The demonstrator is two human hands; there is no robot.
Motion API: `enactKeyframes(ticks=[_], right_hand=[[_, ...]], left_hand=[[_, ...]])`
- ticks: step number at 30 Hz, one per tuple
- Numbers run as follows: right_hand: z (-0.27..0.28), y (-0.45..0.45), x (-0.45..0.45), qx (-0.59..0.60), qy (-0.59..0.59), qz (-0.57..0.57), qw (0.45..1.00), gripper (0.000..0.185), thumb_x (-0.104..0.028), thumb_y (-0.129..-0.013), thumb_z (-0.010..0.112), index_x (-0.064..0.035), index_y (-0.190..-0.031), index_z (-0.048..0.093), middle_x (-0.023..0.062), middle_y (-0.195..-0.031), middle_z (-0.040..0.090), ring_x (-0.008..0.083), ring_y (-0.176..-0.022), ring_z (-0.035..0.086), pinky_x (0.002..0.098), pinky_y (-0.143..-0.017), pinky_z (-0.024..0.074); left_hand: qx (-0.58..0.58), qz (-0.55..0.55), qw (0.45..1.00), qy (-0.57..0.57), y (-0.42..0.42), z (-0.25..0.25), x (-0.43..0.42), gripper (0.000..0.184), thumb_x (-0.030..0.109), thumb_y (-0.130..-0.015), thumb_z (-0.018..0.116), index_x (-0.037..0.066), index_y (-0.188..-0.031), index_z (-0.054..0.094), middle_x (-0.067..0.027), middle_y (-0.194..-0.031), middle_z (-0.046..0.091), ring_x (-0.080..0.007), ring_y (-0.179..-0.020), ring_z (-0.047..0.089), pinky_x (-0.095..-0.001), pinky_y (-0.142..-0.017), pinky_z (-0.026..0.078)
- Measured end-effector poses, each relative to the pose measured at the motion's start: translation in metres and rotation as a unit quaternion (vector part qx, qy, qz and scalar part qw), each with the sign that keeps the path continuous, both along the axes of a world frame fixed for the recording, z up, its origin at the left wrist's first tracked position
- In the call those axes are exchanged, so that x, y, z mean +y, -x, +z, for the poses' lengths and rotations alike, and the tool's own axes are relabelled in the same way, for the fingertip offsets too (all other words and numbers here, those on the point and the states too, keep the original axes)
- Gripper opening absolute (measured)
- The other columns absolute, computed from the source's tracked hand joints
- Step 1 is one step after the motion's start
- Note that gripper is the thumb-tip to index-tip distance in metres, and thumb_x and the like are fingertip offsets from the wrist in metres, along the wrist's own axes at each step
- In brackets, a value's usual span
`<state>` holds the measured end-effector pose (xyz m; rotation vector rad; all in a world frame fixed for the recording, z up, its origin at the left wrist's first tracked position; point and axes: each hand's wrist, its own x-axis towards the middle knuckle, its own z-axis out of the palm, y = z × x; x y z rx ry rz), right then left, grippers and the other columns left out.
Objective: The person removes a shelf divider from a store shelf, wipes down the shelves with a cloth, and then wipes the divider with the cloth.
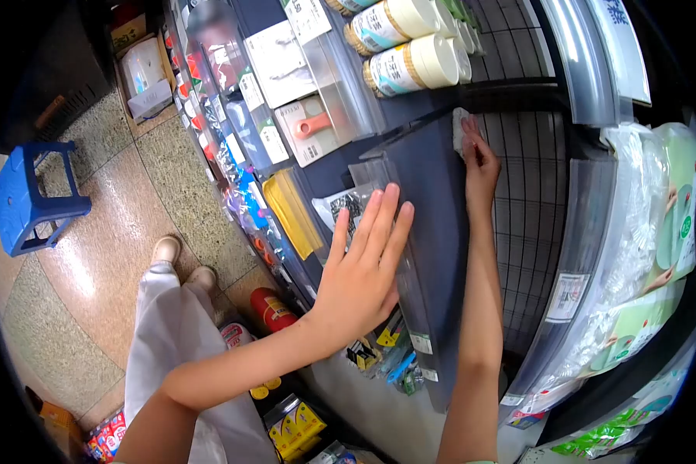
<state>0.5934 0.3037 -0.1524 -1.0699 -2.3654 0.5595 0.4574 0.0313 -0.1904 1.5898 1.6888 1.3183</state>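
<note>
Cloth (459,131), pale and crumpled, lies under the fingertips of my right hand (478,155), between 1 and 2 o'clock from the view's centre. Fingers there: close together, slightly bent, holding the cloth at the dark shelf (435,185), beside the black wire mesh (522,201). Right forearm comes up from 5 o'clock, passing over the shelf.

Left hand (366,259), near centre: back of the hand toward me, four fingers long and moderately wide apart, pointing toward 12 to 1 o'clock. Thumb mostly hidden behind the palm. Nothing seen in its grasp. Contact with the shelf under it: cannot tell. A black-and-white patterned packet (334,207) sits just beside its fingers at 11 o'clock; a yellow pack (292,213) lies farther out, at 9 to 10 o'clock.

Surroundings, taken from the centre. 1 o'clock: jars (410,66) with cream lids, lying tilted in view. 11 o'clock: box (309,131) showing a red-orange tool. 3 o'clock: bagged goods (634,209), green and clear. 7 to 8 o'clock: red canister (272,309). 9 o'clock: blue stool (42,193) on the tiled floor (112,201), well apart from both hands.
</note>
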Motion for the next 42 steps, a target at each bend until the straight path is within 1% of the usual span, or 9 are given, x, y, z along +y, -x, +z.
enactKeyframes(ticks=[2, 7, 11, 20, 23, 29, 32, 35, 42], right_hand=[[0.005, 0.005, -0.034, -0.013, 0.0, 0.018, 1.0, 0.029, -0.012, -0.101, 0.056, -0.0044, -0.126, 0.067, 0.0156, -0.144, 0.055, 0.0265, -0.14, 0.044, 0.0357, -0.116, 0.0309], [0.019, 0.018, -0.112, -0.05, -0.016, 0.094, 0.994, 0.029, -0.011, -0.096, 0.061, -0.0048, -0.123, 0.07, 0.0188, -0.137, 0.06, 0.0312, -0.139, 0.046, 0.0394, -0.114, 0.0332], [0.024, 0.011, -0.152, -0.067, -0.013, 0.127, 0.989, 0.031, -0.009, -0.087, 0.067, -0.0061, -0.118, 0.073, 0.0188, -0.13, 0.064, 0.0366, -0.137, 0.048, 0.0435, -0.112, 0.0381], [0.027, -0.04, -0.168, -0.066, 0.019, 0.139, 0.988, 0.034, 0.001, -0.08, 0.069, -0.0075, -0.111, 0.076, 0.0179, -0.128, 0.066, 0.0356, -0.137, 0.049, 0.0433, -0.113, 0.0373], [0.028, -0.037, -0.165, -0.072, 0.016, 0.141, 0.987, 0.035, 0.004, -0.078, 0.068, -0.0073, -0.11, 0.077, 0.0175, -0.127, 0.066, 0.0354, -0.137, 0.049, 0.0428, -0.113, 0.0375], [0.013, -0.046, -0.113, -0.05, -0.053, 0.134, 0.988, 0.038, 0.005, -0.084, 0.063, -0.0076, -0.118, 0.073, 0.0158, -0.135, 0.062, 0.034, -0.138, 0.047, 0.043, -0.114, 0.0361], [0.007, -0.06, -0.077, -0.067, -0.052, 0.056, 0.995, 0.034, 0.001, -0.094, 0.056, -0.0084, -0.124, 0.07, 0.015, -0.142, 0.056, 0.0296, -0.143, 0.041, 0.04, -0.118, 0.0285], [-0.001, -0.073, -0.048, -0.024, -0.053, 0.018, 0.998, 0.03, -0.004, -0.099, 0.054, -0.0069, -0.126, 0.068, 0.0157, -0.143, 0.056, 0.0278, -0.141, 0.043, 0.0364, -0.116, 0.0317], [-0.005, -0.117, -0.01, -0.001, -0.023, -0.074, 0.997, 0.029, -0.008, -0.101, 0.056, -0.0051, -0.127, 0.067, 0.0158, -0.142, 0.056, 0.0251, -0.136, 0.049, 0.0319, -0.111, 0.0376]], left_hand=[[-0.01, -0.002, 1.0, -0.006, -0.001, 0.0, 0.0, 0.104, 0.015, -0.069, 0.075, -0.005, -0.154, 0.018, -0.0282, -0.161, 0.015, -0.0422, -0.15, 0.019, -0.0586, -0.118, 0.019], [-0.017, 0.022, 1.0, -0.004, -0.009, 0.004, 0.001, 0.106, 0.014, -0.068, 0.075, -0.007, -0.154, 0.016, -0.0292, -0.161, 0.013, -0.043, -0.151, 0.016, -0.0588, -0.118, 0.017], [-0.035, 0.02, 0.999, -0.007, -0.019, 0.004, -0.003, 0.105, 0.012, -0.067, 0.074, -0.008, -0.153, 0.016, -0.03, -0.161, 0.012, -0.0432, -0.151, 0.014, -0.0582, -0.119, 0.015], [-0.03, -0.004, 1.0, 0.008, -0.039, 0.005, -0.014, 0.103, 0.01, -0.069, 0.073, -0.009, -0.153, 0.017, -0.0307, -0.16, 0.013, -0.044, -0.151, 0.014, -0.0573, -0.119, 0.017], [-0.028, 0.002, 1.0, 0.004, -0.044, 0.004, -0.013, 0.103, 0.009, -0.068, 0.073, -0.01, -0.152, 0.017, -0.0316, -0.16, 0.013, -0.0445, -0.15, 0.015, -0.0569, -0.119, 0.017], [-0.037, 0.005, 0.999, 0.009, -0.052, 0.005, -0.014, 0.101, 0.005, -0.066, 0.07, -0.012, -0.152, 0.018, -0.0326, -0.16, 0.013, -0.0462, -0.15, 0.014, -0.0569, -0.12, 0.015], [-0.054, -0.006, 0.998, 0.006, -0.057, 0.005, -0.017, 0.102, 0.003, -0.065, 0.068, -0.012, -0.152, 0.017, -0.0329, -0.16, 0.013, -0.0464, -0.15, 0.013, -0.057, -0.12, 0.014], [-0.038, -0.008, 0.999, 0.009, -0.062, 0.004, -0.02, 0.102, 0.004, -0.065, 0.069, -0.011, -0.152, 0.017, -0.0328, -0.16, 0.012, -0.0461, -0.15, 0.013, -0.0569, -0.12, 0.014], [-0.019, -0.007, 1.0, 0.014, -0.065, 0.001, -0.022, 0.103, 0.002, -0.065, 0.069, -0.009, -0.153, 0.016, -0.0305, -0.161, 0.013, -0.044, -0.151, 0.013, -0.0562, -0.12, 0.014]])
